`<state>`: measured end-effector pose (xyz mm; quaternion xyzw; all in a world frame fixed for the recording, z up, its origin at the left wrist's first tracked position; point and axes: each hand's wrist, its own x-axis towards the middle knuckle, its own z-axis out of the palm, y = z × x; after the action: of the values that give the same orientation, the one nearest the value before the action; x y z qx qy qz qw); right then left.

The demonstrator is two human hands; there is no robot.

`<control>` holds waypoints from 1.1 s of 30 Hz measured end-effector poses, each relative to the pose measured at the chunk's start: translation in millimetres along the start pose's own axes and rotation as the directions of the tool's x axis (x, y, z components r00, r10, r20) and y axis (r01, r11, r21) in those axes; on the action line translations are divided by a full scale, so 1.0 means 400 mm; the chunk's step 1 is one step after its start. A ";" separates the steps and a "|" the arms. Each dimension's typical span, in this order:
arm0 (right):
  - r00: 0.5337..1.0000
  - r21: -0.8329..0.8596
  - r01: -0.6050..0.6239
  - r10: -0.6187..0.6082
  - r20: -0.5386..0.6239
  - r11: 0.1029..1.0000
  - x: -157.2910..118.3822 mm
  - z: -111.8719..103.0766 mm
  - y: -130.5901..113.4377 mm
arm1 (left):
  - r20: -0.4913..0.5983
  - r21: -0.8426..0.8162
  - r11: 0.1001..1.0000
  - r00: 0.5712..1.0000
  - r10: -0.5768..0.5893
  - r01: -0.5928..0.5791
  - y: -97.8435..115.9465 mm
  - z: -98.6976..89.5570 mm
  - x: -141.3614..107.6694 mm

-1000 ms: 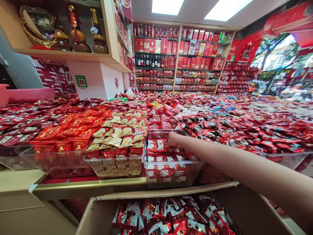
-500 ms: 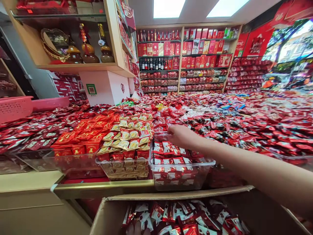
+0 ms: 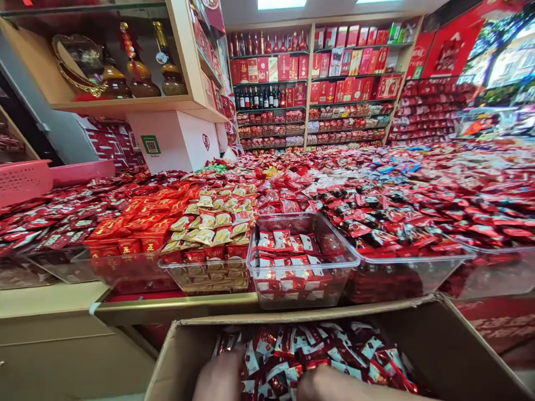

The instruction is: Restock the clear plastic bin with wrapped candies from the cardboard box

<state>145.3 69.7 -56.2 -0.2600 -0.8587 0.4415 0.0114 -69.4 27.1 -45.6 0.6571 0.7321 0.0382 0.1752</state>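
1. The carton (image 3: 443,351) sits open just below the counter (image 3: 200,303), probably so its loose red-and-white packets (image 3: 371,348) lie within reach of both hands.
2. Above it, the clear tub (image 3: 332,239) holds similar packets in neat rows, perhaps so their faces show; its back right part is bare.
3. The left hand (image 3: 219,376) and right hand (image 3: 326,384) are down in the carton, apart, at the packets.
4. Blur hides the fingers: whether either grip is spread or closed on a packet, I cannot tell.
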 end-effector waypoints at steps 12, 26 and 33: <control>0.930 0.950 -0.049 0.360 -0.069 0.307 0.016 -0.017 -0.056 | 0.124 -0.843 0.537 0.975 0.185 0.005 0.074 -0.015 -0.018; 0.893 0.908 0.055 0.386 -0.231 0.415 -0.003 -0.013 -0.055 | 0.459 -0.887 0.140 0.875 0.154 0.440 0.093 -0.027 -0.042; 0.928 0.804 0.110 0.229 -0.293 0.585 -0.006 0.005 -0.088 | 0.308 -0.951 0.008 0.949 0.061 0.308 0.078 0.036 -0.021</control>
<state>131.5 50.5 -30.0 -0.3327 -0.5359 0.7263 0.2729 -34.5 20.7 -48.5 0.2760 0.5191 0.4360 0.6813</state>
